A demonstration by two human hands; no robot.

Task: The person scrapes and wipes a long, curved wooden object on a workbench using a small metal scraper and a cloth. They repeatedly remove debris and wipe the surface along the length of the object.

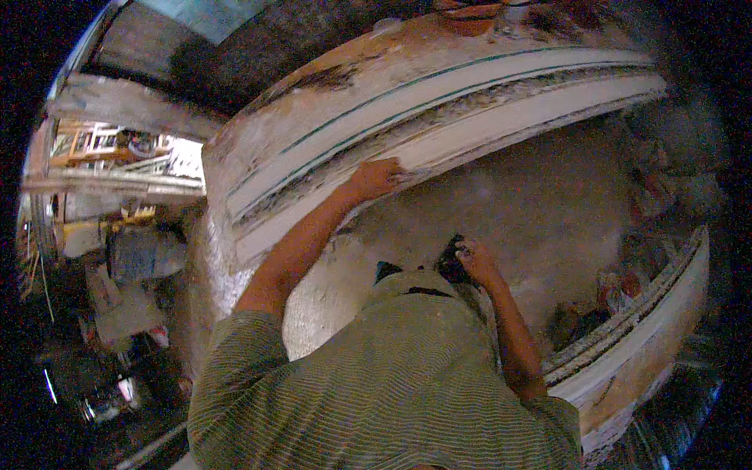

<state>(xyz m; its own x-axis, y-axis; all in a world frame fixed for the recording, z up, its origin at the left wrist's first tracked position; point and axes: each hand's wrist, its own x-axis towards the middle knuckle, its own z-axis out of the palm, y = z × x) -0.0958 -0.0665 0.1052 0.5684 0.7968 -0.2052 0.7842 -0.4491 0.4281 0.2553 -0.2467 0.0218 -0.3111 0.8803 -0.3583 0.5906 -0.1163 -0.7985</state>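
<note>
A long whitish moulding (301, 205), with thin green lines and a rough grey groove along it, stretches across in front of me on a worn, stained table. My left hand (377, 178) rests at its near edge with the fingers curled in. Whether anything small sits inside those fingers is hidden. Lower and to the right, close to my waist, my right hand (475, 262) is closed around a small black object (452, 258). Its kind is too dark and blurred to tell.
A second long pale moulding (646, 337) lies at the lower right beside dim clutter. Dusty floor (517, 204) lies between the two. An orange bowl-like thing (472, 19) sits at the far edge. Boxes and a grey block (145, 252) are piled at the left, near a bright opening.
</note>
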